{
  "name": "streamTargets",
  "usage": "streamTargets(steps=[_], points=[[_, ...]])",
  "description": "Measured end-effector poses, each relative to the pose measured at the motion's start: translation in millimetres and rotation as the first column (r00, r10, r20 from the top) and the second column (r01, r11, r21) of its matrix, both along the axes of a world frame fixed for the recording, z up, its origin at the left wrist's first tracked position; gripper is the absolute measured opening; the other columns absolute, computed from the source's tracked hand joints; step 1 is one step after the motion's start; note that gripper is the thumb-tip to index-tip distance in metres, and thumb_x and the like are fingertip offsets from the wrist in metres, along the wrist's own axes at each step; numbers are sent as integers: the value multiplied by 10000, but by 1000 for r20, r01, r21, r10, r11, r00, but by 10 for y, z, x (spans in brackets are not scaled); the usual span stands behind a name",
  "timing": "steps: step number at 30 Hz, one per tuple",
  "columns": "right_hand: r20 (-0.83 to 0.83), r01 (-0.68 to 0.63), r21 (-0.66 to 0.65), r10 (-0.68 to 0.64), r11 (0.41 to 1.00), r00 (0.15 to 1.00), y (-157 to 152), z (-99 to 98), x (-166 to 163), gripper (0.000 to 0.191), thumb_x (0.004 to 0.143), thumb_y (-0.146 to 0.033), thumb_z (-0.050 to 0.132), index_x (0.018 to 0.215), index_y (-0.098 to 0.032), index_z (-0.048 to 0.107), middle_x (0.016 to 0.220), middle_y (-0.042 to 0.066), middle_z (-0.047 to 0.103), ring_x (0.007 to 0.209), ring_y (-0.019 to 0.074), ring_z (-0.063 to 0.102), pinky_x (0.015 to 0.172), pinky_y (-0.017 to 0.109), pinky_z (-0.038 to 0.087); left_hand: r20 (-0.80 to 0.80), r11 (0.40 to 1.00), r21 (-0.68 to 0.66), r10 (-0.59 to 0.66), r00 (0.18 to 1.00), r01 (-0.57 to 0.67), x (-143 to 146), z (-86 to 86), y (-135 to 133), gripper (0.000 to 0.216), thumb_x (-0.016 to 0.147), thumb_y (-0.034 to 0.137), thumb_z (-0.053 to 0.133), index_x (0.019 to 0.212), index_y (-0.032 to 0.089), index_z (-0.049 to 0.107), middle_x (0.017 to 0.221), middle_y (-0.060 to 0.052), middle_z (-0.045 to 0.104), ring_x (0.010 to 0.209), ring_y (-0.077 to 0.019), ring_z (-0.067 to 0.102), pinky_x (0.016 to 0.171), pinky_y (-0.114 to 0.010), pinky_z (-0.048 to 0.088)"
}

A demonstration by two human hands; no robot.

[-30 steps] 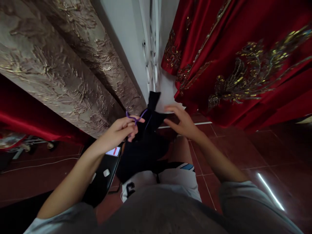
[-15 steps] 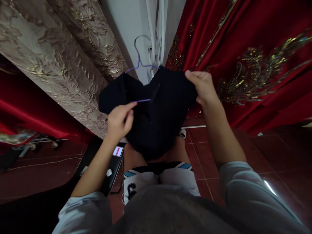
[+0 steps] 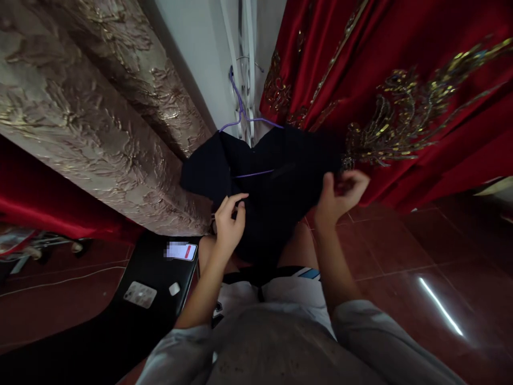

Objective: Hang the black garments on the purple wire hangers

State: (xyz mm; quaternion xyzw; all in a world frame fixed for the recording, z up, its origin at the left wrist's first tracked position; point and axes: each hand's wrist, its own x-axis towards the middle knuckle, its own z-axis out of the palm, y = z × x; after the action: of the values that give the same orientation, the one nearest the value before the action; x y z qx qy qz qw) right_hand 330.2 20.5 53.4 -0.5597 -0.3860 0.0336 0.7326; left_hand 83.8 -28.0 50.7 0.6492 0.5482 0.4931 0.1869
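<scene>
A dark navy shirt hangs on a purple wire hanger, with the hanger's lower bar showing through the open front. The hanger's hook is up by the white metal rack. My left hand is in front of the shirt's lower left part, thumb and forefinger apart, holding nothing; I cannot tell if it touches the cloth. Beside the shirt's right edge, my right hand has its thumb and curved fingers spread, with nothing between them.
Embossed beige-gold curtains hang on the left, and red curtains with sequins on the right. On a black bench lie a lit phone, another phone and a small white case. Red tiles cover the floor.
My right hand has let go of the shirt's right sleeve and moved down. My left hand has come off the hanger's lower bar and dropped. The hanger hook has shifted towards the rack.
</scene>
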Motion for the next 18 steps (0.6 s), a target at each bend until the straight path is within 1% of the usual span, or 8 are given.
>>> streamTargets(steps=[2, 3, 4, 5, 6, 12, 15, 18], points=[[-43, -256, -232, 253, 938, 966, -255, -271, -317, 321, 866, -531, 710, 847, -240, 575, 845, 22, 591, 813, 203, 596, 761, 342, 491, 132, 999, -28, 48, 990, -44, 180, -32, -114, 199, 1028, 374, 516, 1139, 320, 674, 925, -37, 660, 687, -191, 571, 650, -373, 502], [-113, -489, -383, 486, 784, 867, -366, -398, -484, 381, 882, -580, 674, 768, -233, 564, 740, 13, 572, 718, 192, 570, 696, 332, 467, 189, 997, -43, 69, 979, -62, 263, -36, -163, 185, 1023, 386, 529, 1144, 322, 654, 886, -29, 631, 641, -178, 529, 611, -362, 479], [-210, -671, -477, 668, 567, 714, -458, -508, -642, 448, 928, -628, 582, 731, -226, 574, 686, 19, 579, 664, 188, 556, 657, 330, 442, 238, 996, -56, 87, 967, -76, 336, -32, -205, 182, 1018, 399, 541, 1158, 325, 631, 866, -24, 603, 615, -168, 497, 584, -354, 460], [-299, -767, -488, 746, 416, 595, -529, -594, -780, 511, 955, -664, 501, 714, -221, 579, 655, 23, 583, 631, 184, 547, 638, 328, 427, 276, 994, -69, 100, 956, -84, 396, -23, -240, 197, 1013, 413, 551, 1184, 330, 605, 871, -25, 587, 609, -163, 486, 569, -350, 450], [-356, -817, -468, 774, 337, 523, -577, -652, -891, 548, 970, -680, 450, 709, -217, 584, 645, 26, 589, 616, 179, 538, 628, 324, 414, 305, 993, -81, 106, 946, -85, 442, -11, -269, 229, 1009, 427, 558, 1219, 336, 575, 903, -32, 586, 616, -160, 493, 563, -350, 451], [-440, -859, -326, 741, 395, 508, -524, -634, -1012, 497, 943, -586, 565, 622, -206, 567, 557, -6, 511, 540, 131, 443, 566, 288, 343, 398, 987, -103, 154, 904, -122, 353, -105, -316, 480, 1022, 410, 479, 1455, 414, 272, 1216, -74, 600, 947, -189, 678, 760, -355, 598], [-502, -883, -341, 731, 323, 462, -475, -642, -946, 431, 906, -543, 599, 653, -194, 618, 548, -5, 561, 483, 110, 423, 515, 271, 311, 348, 988, -151, 86, 933, -34, 165, -362, -226, 469, 947, 320, 565, 1383, 339, 393, 1174, -69, 638, 1073, -191, 682, 902, -358, 593], [-528, -902, -394, 760, 175, 378, -408, -627, -900, 305, 857, -455, 579, 750, -181, 660, 546, 2, 631, 425, 107, 446, 460, 251, 311, 261, 954, -254, -93, 961, 162, 94, -646, -70, 80, 856, 234, 626, 929, 212, 600, 867, -35, 669, 886, -178, 688, 837, -323, 571]])
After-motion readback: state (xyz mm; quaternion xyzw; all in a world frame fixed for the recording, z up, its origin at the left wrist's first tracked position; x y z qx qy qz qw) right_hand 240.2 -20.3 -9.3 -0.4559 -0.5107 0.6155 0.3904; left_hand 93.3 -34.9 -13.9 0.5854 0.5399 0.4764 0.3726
